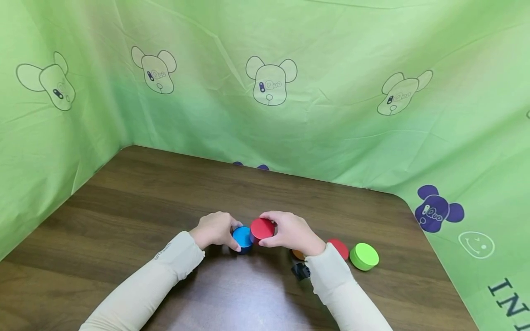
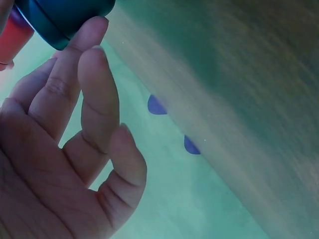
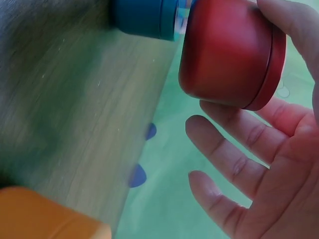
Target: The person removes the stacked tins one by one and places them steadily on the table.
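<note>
My left hand [image 1: 215, 231] grips a small round blue tin [image 1: 242, 237] between thumb and fingers. Close on its right, a matching red tin [image 1: 262, 228] is pinched in my right hand [image 1: 290, 233]. In the right wrist view the held red tin [image 3: 229, 55] has a lid seam and sits higher off the table than the blue tin [image 3: 144, 17]. The left wrist view shows the blue tin [image 2: 65, 20] at the fingertips, the other fingers of the left hand [image 2: 70, 129] loosely bent. Whether the two tins touch is hard to tell.
Right of my right wrist stand a second red tin [image 1: 339, 248] and a green tin [image 1: 364, 256]. An orange tin [image 1: 298, 254] and a small black object [image 1: 300, 271] are partly behind the right forearm. Green printed cloth [image 1: 323, 138] encloses the wooden table [image 1: 165, 184].
</note>
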### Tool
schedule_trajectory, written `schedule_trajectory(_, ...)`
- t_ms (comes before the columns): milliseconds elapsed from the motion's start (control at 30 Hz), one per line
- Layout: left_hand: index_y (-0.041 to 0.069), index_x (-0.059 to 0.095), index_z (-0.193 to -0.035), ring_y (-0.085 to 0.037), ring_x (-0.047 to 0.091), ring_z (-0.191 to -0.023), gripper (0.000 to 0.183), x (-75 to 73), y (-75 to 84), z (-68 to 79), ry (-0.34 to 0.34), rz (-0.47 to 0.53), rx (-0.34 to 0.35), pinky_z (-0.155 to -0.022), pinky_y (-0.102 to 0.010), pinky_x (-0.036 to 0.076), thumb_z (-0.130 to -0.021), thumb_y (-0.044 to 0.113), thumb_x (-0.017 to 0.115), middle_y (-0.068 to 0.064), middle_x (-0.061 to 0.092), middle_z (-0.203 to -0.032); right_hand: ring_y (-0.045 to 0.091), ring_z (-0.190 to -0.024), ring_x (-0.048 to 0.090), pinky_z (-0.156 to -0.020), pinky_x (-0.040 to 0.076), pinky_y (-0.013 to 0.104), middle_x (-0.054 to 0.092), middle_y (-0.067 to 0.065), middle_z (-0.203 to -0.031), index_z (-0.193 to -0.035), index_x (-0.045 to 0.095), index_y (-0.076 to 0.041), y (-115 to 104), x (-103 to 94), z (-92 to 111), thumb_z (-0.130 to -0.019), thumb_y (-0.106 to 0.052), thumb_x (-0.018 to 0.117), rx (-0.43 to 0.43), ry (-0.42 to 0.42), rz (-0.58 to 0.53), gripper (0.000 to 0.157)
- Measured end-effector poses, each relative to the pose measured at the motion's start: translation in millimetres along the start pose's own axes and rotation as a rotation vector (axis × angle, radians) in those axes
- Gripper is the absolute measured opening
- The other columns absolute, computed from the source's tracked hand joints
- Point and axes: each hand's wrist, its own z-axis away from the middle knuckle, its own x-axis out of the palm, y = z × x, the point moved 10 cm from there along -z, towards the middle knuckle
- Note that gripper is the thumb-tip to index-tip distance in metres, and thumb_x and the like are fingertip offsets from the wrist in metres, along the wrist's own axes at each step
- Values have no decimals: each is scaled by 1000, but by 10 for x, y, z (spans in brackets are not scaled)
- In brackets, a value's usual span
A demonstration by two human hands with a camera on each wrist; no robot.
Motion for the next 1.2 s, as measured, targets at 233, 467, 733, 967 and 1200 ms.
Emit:
schedule_trajectory(233, 23, 72, -114, -14, 57, -79, 55, 0, 2, 4, 1, -5, -4, -57, -31, 45, -64, 39, 88, 3, 70, -98, 13, -81, 57, -63, 47, 26, 63, -5, -93, -114, 65, -10, 70, -52, 51, -70, -30, 82, -20, 12, 4, 52)
schedule_trajectory(467, 23, 73, -113, -15, 60, -84, 55, -13, 0, 20, 21, -3, 0, -57, -32, 45, -63, 38, 89, 1, 71, -103, 13, -80, 57, -64, 47, 29, 65, -2, -95, -117, 64, -9, 302, -190, 53, -73, -32, 80, 82, 90, 39, 52)
schedule_trajectory(733, 23, 72, -115, -17, 62, -91, 56, -14, 18, 33, 17, -8, -1, -59, -33, 46, -62, 36, 89, 1, 70, -107, 20, -86, 59, -68, 46, 35, 66, 6, -99, -125, 60, -8, 718, -337, 136, -73, -29, 79, 343, 136, -63, 59)
schedule_trajectory(967, 24, 72, -115, -17, 62, -94, 56, -3, 24, 29, 8, -20, -3, -60, -33, 46, -63, 36, 89, 1, 70, -108, 20, -85, 57, -68, 46, 34, 65, 8, -103, -129, 56, -4, 835, -379, 168, -74, -24, 78, 337, 75, -67, 62)
schedule_trajectory(1200, 23, 71, -116, -17, 62, -94, 57, -7, 17, 17, 5, -28, -4, -59, -33, 46, -63, 37, 89, 0, 70, -110, 19, -83, 56, -70, 46, 33, 64, 5, -96, -125, 57, 0, 897, -480, 201, -71, -16, 76, 240, -9, -24, 59)
